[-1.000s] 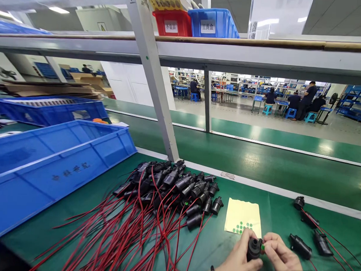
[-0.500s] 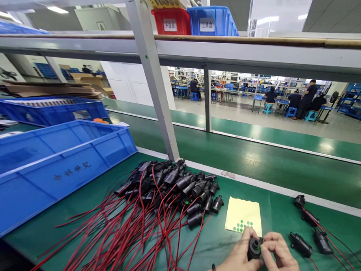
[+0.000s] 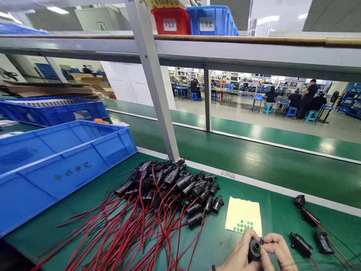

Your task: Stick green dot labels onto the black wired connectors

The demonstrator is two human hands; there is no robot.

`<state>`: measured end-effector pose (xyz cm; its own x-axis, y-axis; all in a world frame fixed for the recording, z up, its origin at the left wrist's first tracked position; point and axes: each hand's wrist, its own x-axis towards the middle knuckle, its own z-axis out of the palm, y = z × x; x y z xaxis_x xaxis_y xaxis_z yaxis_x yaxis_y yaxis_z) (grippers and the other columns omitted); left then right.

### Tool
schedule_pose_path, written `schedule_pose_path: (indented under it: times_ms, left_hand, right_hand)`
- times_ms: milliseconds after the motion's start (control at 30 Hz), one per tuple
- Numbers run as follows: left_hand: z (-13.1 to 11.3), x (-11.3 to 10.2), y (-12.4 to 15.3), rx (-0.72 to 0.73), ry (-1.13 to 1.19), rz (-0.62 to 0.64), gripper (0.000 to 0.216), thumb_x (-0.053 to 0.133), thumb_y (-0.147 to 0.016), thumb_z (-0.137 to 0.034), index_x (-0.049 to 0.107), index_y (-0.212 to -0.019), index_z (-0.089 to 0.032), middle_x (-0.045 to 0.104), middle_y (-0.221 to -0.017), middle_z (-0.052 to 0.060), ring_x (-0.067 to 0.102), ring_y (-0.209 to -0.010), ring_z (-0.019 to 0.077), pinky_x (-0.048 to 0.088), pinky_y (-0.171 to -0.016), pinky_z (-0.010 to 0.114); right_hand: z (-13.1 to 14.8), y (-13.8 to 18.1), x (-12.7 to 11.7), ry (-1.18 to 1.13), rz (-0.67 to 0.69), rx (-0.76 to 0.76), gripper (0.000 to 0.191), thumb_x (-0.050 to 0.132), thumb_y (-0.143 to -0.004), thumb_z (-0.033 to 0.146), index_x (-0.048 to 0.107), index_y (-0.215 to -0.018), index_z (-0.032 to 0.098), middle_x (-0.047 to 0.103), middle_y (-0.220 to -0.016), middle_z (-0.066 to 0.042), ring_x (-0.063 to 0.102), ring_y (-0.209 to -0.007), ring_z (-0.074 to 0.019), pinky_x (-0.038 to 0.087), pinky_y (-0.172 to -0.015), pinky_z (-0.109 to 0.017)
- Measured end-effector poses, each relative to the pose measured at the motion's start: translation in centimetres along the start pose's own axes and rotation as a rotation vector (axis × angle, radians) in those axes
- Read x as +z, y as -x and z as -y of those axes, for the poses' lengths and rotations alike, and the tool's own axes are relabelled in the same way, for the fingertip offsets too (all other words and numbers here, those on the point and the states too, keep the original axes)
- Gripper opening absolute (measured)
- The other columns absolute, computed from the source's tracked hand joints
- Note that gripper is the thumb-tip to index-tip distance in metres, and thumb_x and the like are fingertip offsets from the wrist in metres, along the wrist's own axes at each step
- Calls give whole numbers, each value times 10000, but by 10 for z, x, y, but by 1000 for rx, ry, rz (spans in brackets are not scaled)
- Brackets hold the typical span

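Landmark: sticker sheet [image 3: 244, 216], pale yellow with a cluster of green dots at its near edge, flat on the green counter [image 3: 218, 241].
Left hand [image 3: 241, 258]: just in front of the sheet, fingers wrapped around a black connector [image 3: 255, 250], round face turned up.
Right hand [image 3: 278, 259]: in front of the sheet's right corner, thumb and forefinger pinched against the connector's rim; whether anything lies between them is too small to tell.
Wired pile [image 3: 172, 186]: left of the sheet, many black connectors heaped together, red wires trailing toward the near edge.
Loose connectors [image 3: 301, 244]: right of the sheet, a few lying apart with their wires.
Blue bin [image 3: 58, 163]: far left of the sheet, beyond the pile.
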<state>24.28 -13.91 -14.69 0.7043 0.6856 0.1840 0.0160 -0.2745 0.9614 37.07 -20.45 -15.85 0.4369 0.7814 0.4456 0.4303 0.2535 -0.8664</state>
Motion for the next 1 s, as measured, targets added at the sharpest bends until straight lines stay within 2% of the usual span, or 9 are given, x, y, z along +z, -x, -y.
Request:
schedule_pose_path:
  times_ms: [100, 200, 333, 400, 500, 700, 867, 1000]
  left_hand:
    - [2, 0, 0, 55, -24, -2, 253, 559, -812, -305, 365, -954, -225, 372, -799, -32, 338, -675, 123, 305, -610, 241]
    - [3, -2, 0, 60, -28, 23, 276, 573, -776, -258, 360, -949, -228, 374, -802, -30, 340, -683, 125, 307, -610, 240]
    - [0, -4, 0, 57, -31, 47, 291, 583, -756, -242, 351, -931, -225, 368, -784, -33, 352, -688, 128, 318, -622, 247]
    - [-1, -5, 0, 57, -36, 53, 306, 594, -746, -244, 354, -935, -224, 385, -804, -25, 378, -715, 137, 335, -644, 252]
    - [1, -6, 0, 56, -71, 42, 307, 590, -736, -222, 361, -941, -228, 409, -834, -15, 408, -747, 146, 354, -669, 256]
    - [8, -4, 1, 94, -169, 30, 384, 537, -631, -78, 373, -942, -231, 436, -841, -9, 446, -755, 158, 371, -672, 266]
    - [9, -5, 0, 117, -250, 45, 439, 510, -572, -49, 378, -947, -234, 465, -866, 0, 481, -767, 169, 411, -697, 291]
    - [10, -7, 0, 152, -323, 112, 443, 522, -575, -73, 390, -962, -245, 490, -911, 13, 506, -800, 186, 439, -722, 308]
  right_hand:
    - [-15, -5, -6, -166, 130, 73, 164, 642, -827, 399, 713, -815, 252, 613, -976, -70, 626, -890, -219, 498, -737, -254]
    - [-20, -9, -7, -404, 243, 225, 226, 679, -805, 402, 710, -983, 267, 630, -1010, -77, 647, -883, -232, 536, -711, -279]
    - [-5, -8, -2, -595, 178, 358, 270, 670, -796, 473, 715, -971, 272, 630, -980, -51, 624, -848, -206, 510, -695, -254]
    - [2, -7, -1, -633, 143, 363, 270, 669, -789, 494, 729, -942, 279, 627, -969, -43, 609, -846, -201, 502, -721, -257]
    - [1, -8, -3, -639, 185, 375, 259, 704, -762, 478, 741, -940, 293, 632, -998, -49, 604, -883, -221, 505, -750, -283]
    - [-12, -6, 0, -664, 238, 390, 404, 784, -660, 491, 729, -993, 269, 659, -1012, -82, 605, -947, -274, 500, -801, -354]
    - [-4, -7, 5, -751, 227, 494, 304, 790, -653, 336, 713, -940, 270, 680, -884, -26, 614, -729, -183, 489, -687, -286]
    - [4, -10, 4, -763, 250, 532, 305, 770, -581, 213, 725, -879, 255, 692, -848, -26, 605, -775, -192, 480, -692, -275]
